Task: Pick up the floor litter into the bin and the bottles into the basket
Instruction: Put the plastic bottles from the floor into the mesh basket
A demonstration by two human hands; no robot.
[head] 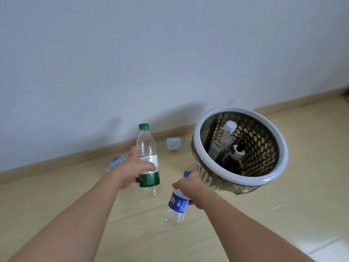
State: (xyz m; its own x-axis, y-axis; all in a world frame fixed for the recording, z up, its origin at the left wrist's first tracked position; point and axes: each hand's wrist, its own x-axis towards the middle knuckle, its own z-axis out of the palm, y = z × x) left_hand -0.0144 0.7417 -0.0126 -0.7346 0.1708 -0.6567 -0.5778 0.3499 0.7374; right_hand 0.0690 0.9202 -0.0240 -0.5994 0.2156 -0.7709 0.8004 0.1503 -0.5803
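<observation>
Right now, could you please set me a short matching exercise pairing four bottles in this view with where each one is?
Things:
1. green-capped bottle
2. blue-capped bottle
3. white-capped bottle
4. blue-labelled bottle

Places:
A. inside the basket
B. lying on the floor by the wall, behind the left forearm
C. held in the left hand
D. held in the right hand

Pairs: 1-C, 2-D, 3-A, 4-B
</observation>
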